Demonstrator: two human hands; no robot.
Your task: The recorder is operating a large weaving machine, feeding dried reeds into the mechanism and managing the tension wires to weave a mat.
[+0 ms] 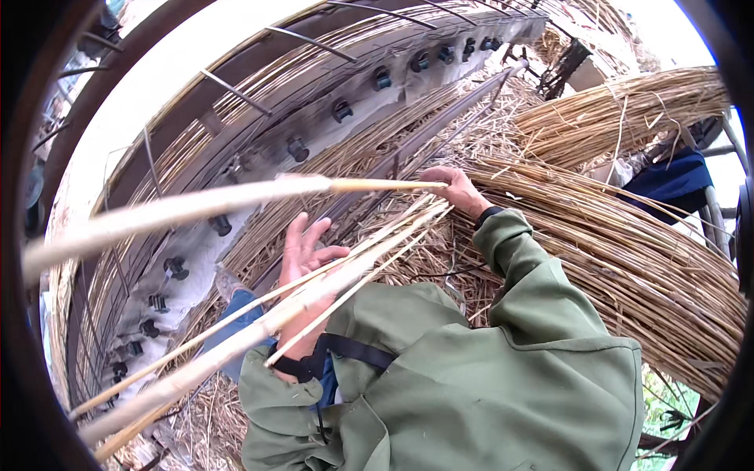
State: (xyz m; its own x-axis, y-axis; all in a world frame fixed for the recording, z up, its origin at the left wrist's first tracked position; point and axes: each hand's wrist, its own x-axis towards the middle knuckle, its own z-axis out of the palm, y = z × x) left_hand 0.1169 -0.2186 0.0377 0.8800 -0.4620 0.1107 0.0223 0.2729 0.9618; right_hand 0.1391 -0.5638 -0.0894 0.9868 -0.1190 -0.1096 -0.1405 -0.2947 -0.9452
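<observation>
My right hand (pixel 457 191) is closed around the ends of several dry reed stalks (pixel 377 185). They fan out from it toward the left and lower left. One thick stalk runs nearly level across the view, its left part pale and blurred. Lower stalks (pixel 357 276) slant down past my left hand (pixel 300 255), partly covering its palm and wrist. My left hand is raised with fingers apart, between the upper stalk and the lower ones. Whether its palm touches the stalks I cannot tell.
A large pile of reeds (pixel 597 251) lies at the right, with another bundle (pixel 628 118) behind it. A long metal frame with rods and a row of dark spools (pixel 342 110) curves along the left. Loose straw (pixel 503 118) covers the ground. Dark blue cloth (pixel 671 180) hangs at far right.
</observation>
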